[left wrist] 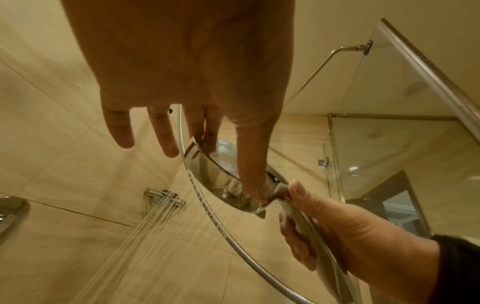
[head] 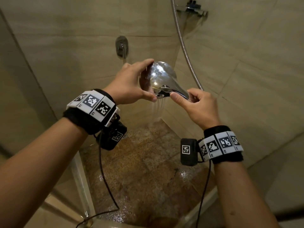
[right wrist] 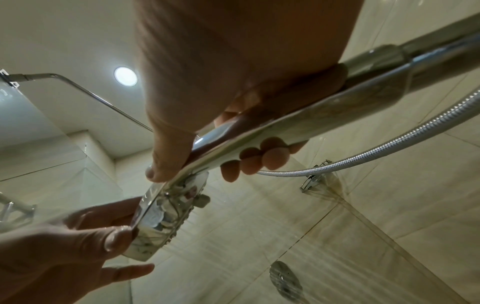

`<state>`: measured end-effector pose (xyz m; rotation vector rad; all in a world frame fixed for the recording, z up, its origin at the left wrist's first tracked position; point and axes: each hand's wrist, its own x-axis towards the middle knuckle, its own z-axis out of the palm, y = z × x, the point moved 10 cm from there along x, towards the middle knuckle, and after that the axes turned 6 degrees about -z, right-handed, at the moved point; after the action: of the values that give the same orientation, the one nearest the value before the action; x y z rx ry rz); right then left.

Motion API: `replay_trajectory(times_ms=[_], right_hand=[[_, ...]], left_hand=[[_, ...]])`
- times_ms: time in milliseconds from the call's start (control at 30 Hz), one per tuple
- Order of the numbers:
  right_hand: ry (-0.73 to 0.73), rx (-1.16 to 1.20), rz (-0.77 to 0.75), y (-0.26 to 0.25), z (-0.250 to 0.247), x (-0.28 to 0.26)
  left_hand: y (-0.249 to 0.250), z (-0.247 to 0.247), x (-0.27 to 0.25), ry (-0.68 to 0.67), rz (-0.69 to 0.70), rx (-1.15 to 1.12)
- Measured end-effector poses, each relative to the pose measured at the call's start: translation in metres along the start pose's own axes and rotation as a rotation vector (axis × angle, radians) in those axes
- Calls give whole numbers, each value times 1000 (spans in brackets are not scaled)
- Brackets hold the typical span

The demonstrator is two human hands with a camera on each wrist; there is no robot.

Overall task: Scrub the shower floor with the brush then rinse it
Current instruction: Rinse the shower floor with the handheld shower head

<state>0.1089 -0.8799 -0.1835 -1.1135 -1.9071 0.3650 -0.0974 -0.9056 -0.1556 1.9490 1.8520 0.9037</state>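
Fingers of right hand point(head: 195, 107) curl round shower head point(head: 158, 78) handle, left hand point(head: 130, 86) pinches its rim, likely aiming spray at shower floor point(head: 148, 170) for rinsing.

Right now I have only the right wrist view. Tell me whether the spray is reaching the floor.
Observer: Yes. In the head view the spray falls from the shower head onto the far part of the shower floor, which glistens wet.
Operator: Report where the brush is.
Observer: Not in sight. In the head view the left hand and the right hand both hold the shower head, and no brush lies on the visible floor.
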Motion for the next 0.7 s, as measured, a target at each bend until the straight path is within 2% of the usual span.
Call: replay_trajectory(times_ms=[467, 700], right_hand=[[50, -67, 5, 3, -15, -1], [49, -22, -17, 2, -14, -2]], left_hand=[[10, 7, 7, 4, 6, -2], [15, 5, 8, 22, 27, 26]])
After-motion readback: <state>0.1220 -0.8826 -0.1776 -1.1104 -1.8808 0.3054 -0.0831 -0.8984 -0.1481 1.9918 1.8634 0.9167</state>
